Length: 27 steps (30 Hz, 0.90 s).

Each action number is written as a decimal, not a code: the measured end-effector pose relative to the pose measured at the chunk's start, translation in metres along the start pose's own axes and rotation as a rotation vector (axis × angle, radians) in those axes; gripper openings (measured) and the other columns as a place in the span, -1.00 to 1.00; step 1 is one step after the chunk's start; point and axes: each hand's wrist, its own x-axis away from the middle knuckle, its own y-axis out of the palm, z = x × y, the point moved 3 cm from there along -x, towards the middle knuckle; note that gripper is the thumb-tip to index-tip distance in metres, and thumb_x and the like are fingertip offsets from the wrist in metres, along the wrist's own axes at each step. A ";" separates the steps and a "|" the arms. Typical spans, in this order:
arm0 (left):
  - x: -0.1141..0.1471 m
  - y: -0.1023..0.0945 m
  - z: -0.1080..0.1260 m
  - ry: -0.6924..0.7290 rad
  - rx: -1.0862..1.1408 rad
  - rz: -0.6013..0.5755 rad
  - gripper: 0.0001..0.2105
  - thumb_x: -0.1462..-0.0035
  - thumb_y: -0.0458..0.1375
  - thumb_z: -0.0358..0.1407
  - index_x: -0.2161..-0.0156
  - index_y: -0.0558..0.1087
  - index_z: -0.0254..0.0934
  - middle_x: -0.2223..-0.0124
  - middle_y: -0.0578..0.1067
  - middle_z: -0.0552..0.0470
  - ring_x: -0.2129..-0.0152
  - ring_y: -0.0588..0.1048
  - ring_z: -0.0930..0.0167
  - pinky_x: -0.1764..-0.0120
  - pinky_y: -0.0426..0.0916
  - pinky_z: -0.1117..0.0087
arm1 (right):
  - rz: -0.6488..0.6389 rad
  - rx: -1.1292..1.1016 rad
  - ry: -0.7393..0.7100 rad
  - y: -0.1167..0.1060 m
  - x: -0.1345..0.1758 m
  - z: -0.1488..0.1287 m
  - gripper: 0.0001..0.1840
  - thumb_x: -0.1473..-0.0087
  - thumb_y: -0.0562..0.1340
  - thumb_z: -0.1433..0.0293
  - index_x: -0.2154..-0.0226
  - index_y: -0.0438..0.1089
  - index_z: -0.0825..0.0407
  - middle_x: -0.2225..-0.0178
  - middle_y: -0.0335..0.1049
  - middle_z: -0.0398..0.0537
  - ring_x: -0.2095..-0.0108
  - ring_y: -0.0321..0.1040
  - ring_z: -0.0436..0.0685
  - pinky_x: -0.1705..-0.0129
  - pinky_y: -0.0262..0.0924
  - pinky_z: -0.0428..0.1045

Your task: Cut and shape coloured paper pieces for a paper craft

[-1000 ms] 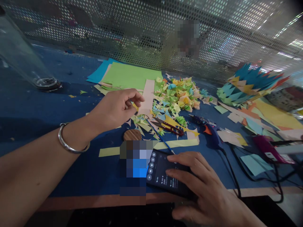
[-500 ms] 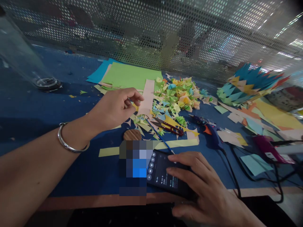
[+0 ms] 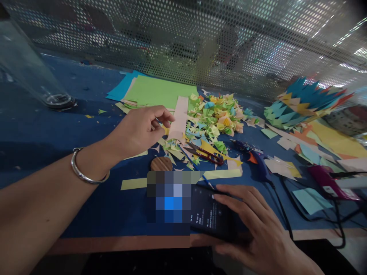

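My left hand (image 3: 146, 126) hovers over paper scraps with loosely bent fingers and nothing visible between them. Its fingertips are next to a pale pink paper strip (image 3: 179, 116). My right hand (image 3: 255, 221) is spread, fingertips on or just above the right part of a dark phone (image 3: 210, 214) and the thumb lower, near the table edge. Pixelation covers the phone's left side. Beyond the phone are a thin blue stick (image 3: 192, 160), dark red thread snips (image 3: 210, 156), a yellow strip (image 3: 226, 174) and a round wooden piece (image 3: 161, 164).
Colored paper sheets (image 3: 163, 89) lie at the back beside a heap of folded paper pieces (image 3: 222, 112). On the right are a blue glue gun (image 3: 262, 166) with its cord, a purple box (image 3: 325, 181) and a spiky paper bowl (image 3: 298, 105). A clear container (image 3: 37, 72) stands left.
My right hand has shifted slightly right and down, its fingers now nearer the phone's right side. My left hand keeps its pose, and the view has moved a little.
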 end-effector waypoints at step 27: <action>0.000 -0.001 0.002 0.016 -0.001 0.008 -0.73 -0.14 0.14 -0.39 0.05 0.52 -0.20 0.15 0.62 0.03 0.36 0.53 0.43 0.35 0.39 0.45 | 0.224 0.053 0.024 0.006 -0.019 -0.030 -0.15 0.02 0.38 -0.07 -0.11 0.28 0.19 0.05 0.48 0.20 0.06 0.41 0.31 0.07 0.30 0.17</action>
